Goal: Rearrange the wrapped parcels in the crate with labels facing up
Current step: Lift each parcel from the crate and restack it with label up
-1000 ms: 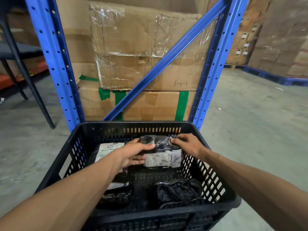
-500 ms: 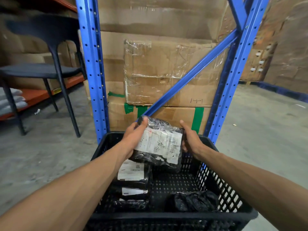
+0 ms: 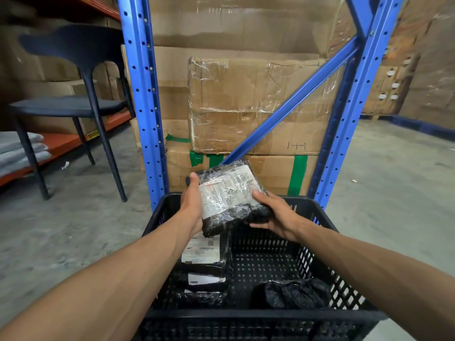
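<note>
A black plastic crate [image 3: 246, 316] stands on the floor in front of me. Both hands hold a black wrapped parcel [image 3: 229, 193] above the crate's far left, its white label tilted toward me. My left hand [image 3: 193, 203] grips its left edge and my right hand [image 3: 273, 215] supports its lower right corner. Along the crate's left side lie stacked parcels [image 3: 202, 252] with white labels up. A black parcel with no label showing [image 3: 295, 294] lies at the near right.
A blue steel rack [image 3: 145, 107] with a diagonal brace stands just behind the crate, full of brown cardboard boxes [image 3: 246, 107]. A black chair [image 3: 73, 107] is on the left beside an orange shelf. Bare concrete floor lies to the right.
The parcel has been lifted out of the crate's far end and turned so its label faces up toward me. The view has tilted upward.
</note>
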A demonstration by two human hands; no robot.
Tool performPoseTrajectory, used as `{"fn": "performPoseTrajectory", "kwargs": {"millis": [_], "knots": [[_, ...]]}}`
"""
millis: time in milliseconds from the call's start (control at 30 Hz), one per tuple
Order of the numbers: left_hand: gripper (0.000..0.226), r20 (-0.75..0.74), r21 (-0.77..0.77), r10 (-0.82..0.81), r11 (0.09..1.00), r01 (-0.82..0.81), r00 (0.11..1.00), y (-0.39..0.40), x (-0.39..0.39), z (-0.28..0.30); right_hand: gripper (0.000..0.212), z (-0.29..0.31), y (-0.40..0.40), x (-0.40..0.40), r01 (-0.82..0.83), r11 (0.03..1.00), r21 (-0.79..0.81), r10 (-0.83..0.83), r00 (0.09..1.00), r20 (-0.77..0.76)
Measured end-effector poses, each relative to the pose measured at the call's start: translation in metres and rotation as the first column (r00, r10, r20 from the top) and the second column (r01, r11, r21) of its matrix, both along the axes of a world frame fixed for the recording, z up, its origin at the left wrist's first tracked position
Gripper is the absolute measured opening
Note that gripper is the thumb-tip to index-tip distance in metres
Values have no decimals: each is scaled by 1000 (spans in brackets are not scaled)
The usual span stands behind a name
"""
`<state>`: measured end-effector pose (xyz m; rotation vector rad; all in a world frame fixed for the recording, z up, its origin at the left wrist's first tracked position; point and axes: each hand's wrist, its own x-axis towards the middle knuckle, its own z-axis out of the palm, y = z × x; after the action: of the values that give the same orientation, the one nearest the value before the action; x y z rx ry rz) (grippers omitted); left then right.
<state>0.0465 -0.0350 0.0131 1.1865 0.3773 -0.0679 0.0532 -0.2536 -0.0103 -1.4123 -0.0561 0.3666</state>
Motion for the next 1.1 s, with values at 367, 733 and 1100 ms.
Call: {"fn": "performPoseTrajectory", "kwargs": {"millis": [367,733,1100], "knots": [[62,12,317,-249,920,232,969,-14,4,-20,96,7,-23,10,325,943,68,-332,927,172],[112,83,646,-417,714,269,905,-38,-10,-26,96,19,-22,11,376,925,45,-379,916,136],[63,126,553,-127,832,37,984,-39,-2,-55,47,-24,-58,4,148,951,-272,-163,986,-35]]}}
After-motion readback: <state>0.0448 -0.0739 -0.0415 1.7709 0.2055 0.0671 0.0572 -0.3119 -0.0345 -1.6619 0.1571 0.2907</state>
